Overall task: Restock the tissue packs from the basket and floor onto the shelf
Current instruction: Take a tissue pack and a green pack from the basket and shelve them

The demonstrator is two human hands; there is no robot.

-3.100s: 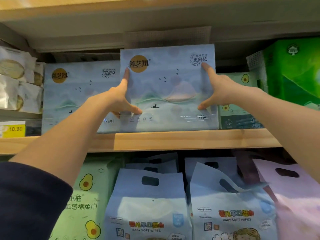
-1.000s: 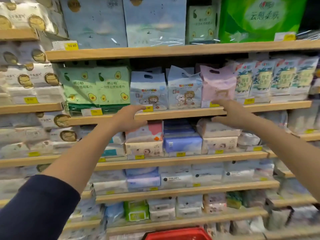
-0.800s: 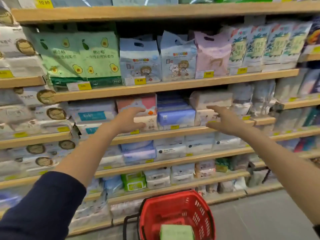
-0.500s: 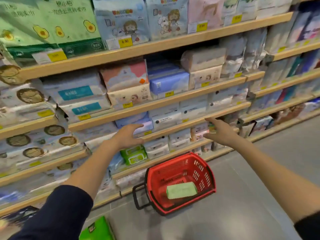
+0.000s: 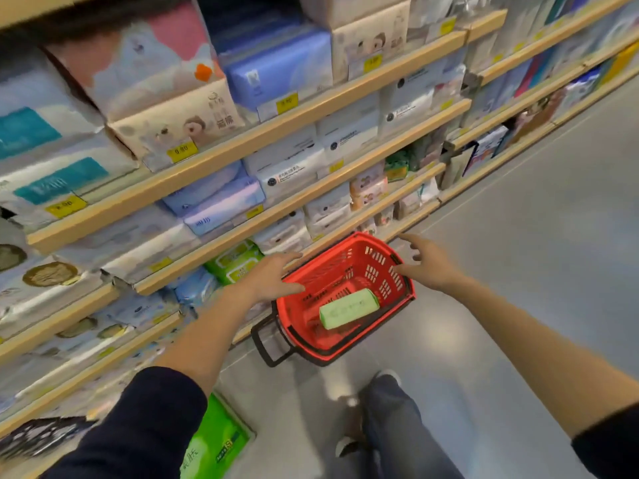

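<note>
A red plastic basket [image 5: 390, 267] stands on the grey floor against the lowest shelf. One pale green tissue pack [image 5: 348, 308] lies flat inside it. My left hand [image 5: 273, 276] hovers over the basket's left rim, fingers spread, holding nothing. My right hand [image 5: 430, 264] hangs above the right rim, also empty with fingers apart. A bright green tissue pack [image 5: 216, 440] lies on the floor at the bottom left, beside my left sleeve.
Wooden shelves [image 5: 276, 127] packed with tissue and wipe packs run along the left and top. The basket's black handle [image 5: 269, 344] sticks out toward me. My leg and shoe [image 5: 383, 409] stand just behind the basket. Grey floor [image 5: 536, 236] stretches to the right.
My view has dropped from the top shelf, where both hands pressed a blue pack into place, down to the floor. Both empty hands have lowered to just above the red basket.
</note>
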